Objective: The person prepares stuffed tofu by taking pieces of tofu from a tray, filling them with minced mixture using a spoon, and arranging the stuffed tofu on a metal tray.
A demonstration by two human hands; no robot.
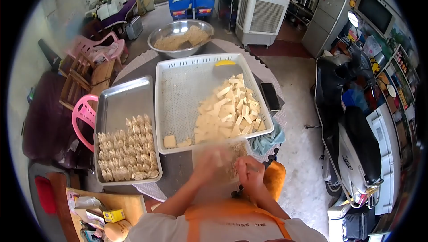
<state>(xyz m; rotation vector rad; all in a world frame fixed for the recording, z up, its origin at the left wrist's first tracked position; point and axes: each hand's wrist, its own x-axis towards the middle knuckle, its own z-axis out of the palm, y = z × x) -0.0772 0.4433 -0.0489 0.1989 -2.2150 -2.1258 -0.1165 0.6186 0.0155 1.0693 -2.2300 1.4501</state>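
Note:
My left hand (209, 164) is smeared by motion above a small pale container (246, 143) at the table's near edge; its fingers cannot be made out. My right hand (250, 170) is closed at the container's right side, and whatever it may hold is hidden. Brown crumbly stuff (240, 150) shows in the container. Just beyond stands a large white plastic tray (178, 81) with a heap of pale cut pieces (238, 108) on its right side. One pale square piece (170, 141) lies in its near left corner. A metal tray (127, 95) at left carries rows of wrapped pieces (127, 153).
A steel bowl (180, 52) of tan crumbly powder stands at the table's far side. A phone (270, 96) and a bluish cloth (269, 138) lie right of the white tray. A yellow scraper-like piece (225, 63) rests inside that tray. A scooter (352, 148) is parked at right.

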